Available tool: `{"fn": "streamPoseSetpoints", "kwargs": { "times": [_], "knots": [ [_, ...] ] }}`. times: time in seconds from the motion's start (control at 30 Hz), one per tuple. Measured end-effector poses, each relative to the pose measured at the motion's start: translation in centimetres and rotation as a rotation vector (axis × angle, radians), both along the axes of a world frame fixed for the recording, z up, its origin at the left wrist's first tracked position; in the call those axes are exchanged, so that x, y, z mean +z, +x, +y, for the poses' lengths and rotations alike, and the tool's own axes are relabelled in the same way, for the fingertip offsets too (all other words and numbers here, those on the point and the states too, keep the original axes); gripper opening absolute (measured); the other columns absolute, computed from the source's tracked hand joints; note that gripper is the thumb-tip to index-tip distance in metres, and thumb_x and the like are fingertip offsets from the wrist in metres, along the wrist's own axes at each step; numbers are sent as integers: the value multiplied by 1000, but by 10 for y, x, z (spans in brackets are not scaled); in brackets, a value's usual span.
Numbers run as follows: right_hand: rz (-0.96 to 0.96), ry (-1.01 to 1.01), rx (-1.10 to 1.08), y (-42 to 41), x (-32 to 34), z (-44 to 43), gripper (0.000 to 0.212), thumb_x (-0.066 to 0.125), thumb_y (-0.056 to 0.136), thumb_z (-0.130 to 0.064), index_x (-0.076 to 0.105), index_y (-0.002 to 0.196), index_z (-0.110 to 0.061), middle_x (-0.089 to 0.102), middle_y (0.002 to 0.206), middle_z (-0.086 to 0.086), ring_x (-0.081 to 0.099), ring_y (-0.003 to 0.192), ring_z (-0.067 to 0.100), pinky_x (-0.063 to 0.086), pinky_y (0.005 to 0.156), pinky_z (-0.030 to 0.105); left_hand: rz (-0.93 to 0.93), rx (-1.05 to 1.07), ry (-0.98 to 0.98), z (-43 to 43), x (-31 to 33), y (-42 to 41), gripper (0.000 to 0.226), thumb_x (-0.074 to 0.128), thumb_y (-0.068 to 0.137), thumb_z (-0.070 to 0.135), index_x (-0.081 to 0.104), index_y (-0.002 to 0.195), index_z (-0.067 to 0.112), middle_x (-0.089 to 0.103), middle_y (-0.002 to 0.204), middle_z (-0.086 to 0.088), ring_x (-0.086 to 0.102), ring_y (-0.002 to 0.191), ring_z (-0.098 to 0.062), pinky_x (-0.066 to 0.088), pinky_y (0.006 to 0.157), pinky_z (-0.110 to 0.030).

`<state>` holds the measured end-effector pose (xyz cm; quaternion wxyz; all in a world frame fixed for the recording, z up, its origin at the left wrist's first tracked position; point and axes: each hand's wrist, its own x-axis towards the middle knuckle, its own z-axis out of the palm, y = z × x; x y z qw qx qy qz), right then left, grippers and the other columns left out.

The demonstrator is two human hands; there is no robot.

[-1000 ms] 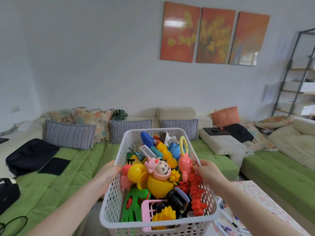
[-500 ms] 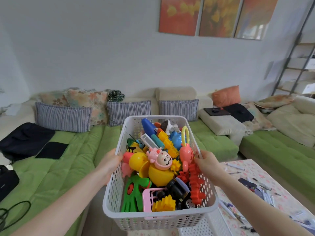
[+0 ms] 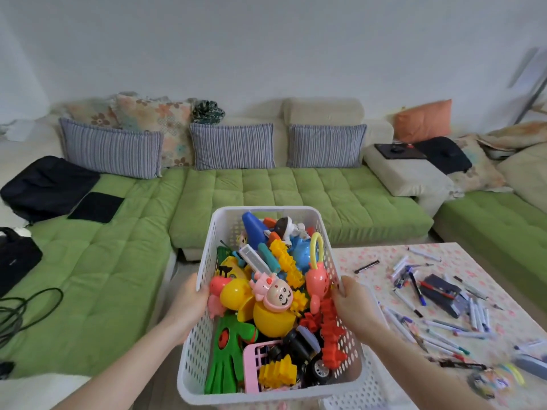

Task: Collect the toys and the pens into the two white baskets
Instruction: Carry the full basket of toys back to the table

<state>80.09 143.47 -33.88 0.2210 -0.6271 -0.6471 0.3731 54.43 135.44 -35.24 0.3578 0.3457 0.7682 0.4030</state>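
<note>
Head view: left hand [image 3: 189,303], right hand [image 3: 352,303] grip toy-filled basket [image 3: 194,359].

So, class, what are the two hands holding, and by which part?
The white basket of toys, held by its two long sides: the left hand grips the left rim, the right hand the right rim, roughly midway along.

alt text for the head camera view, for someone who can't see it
The left hand and right hand hold a white basket by its side rims; it is heaped with colourful plastic toys. Behind it is a green sofa, and to the right many pens lie scattered on a floral-covered table.
</note>
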Motion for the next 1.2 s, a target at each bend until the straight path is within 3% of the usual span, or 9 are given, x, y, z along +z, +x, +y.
{"fn": "streamPoseSetpoints", "kwargs": {
  "times": [0.07, 0.13, 0.23, 0.4, 0.5, 0.67, 0.83, 1.07, 1.2],
  "knots": [
    [-5, 0, 3, -1, -22, -2, 22, 38, 94, -4, 43, 72, -1, 46, 62, 4, 45, 57, 15, 42, 47, 14, 22, -2, -19, -2, -23, 2, 33, 32, 100, 14, 43, 131, 9, 52, 101, 0, 51, 90, -17, 42, 80, -30],
    [13, -20, -5, -2, -55, 0, 19, 36, 94, -5, 50, 83, 3, 52, 71, 7, 50, 65, 20, 47, 59, 31, 40, -4, -38, -5, -49, 2, 33, 32, 100, 13, 42, 131, 8, 54, 99, -1, 52, 87, -15, 43, 78, -29],
    [1, -61, -9, -4, -105, 1, 21, 36, 95, -9, 52, 88, 2, 57, 78, 12, 51, 67, 23, 41, 55, 32, 56, -1, -49, -7, -92, 2, 34, 32, 100, 12, 41, 132, 7, 53, 113, -7, 48, 97, -17, 41, 83, -30],
    [17, -89, -11, -2, -181, 5, 21, 36, 96, -11, 50, 87, 0, 57, 78, 12, 50, 66, 21, 41, 57, 30, 108, 0, -52, -7, -157, 7, 29, 32, 100, 13, 44, 125, 5, 53, 103, -4, 52, 90, -18, 38, 63, -23],
    [-7, -100, -3, 0, -219, 8, 21, 35, 97, -12, 48, 82, -4, 53, 74, 9, 47, 64, 19, 39, 56, 29, 118, 3, -53, -5, -193, 11, 26, 32, 100, 11, 45, 121, 6, 53, 91, 2, 49, 74, -3, 37, 59, -18],
    [-53, -122, 12, 1, -273, 15, 23, 34, 96, -8, 45, 76, -9, 56, 73, 9, 49, 61, 19, 41, 53, 31, 138, -7, -93, 3, -251, 14, 31, 32, 99, 10, 43, 127, 1, 53, 123, -15, 46, 97, -15, 38, 83, -28],
    [-150, -132, 41, -3, -294, 17, 31, 34, 93, -3, 33, 67, -18, 44, 66, 0, 38, 55, 11, 28, 46, 23, 141, 2, -120, 6, -284, 12, 29, 33, 99, 10, 43, 125, 0, 53, 125, -18, 48, 101, -19, 39, 85, -31],
    [-269, -199, 83, -16, -300, 22, 14, 34, 88, 6, 39, 89, -7, 42, 70, -1, 39, 56, 9, 30, 43, 22, 157, 6, -115, 10, -303, 7, 29, 35, 98, 6, 44, 125, -3, 54, 123, -20, 49, 99, -21, 38, 81, -29],
    [-352, -216, 97, -21, -302, 22, 17, 35, 88, 8, 41, 97, -5, 40, 68, -2, 40, 54, 7, 30, 42, 20, 169, -9, -135, 15, -313, 3, 32, 35, 98, 6, 42, 128, -2, 52, 128, -20, 51, 115, -30, 39, 86, -30]
  ]
}}
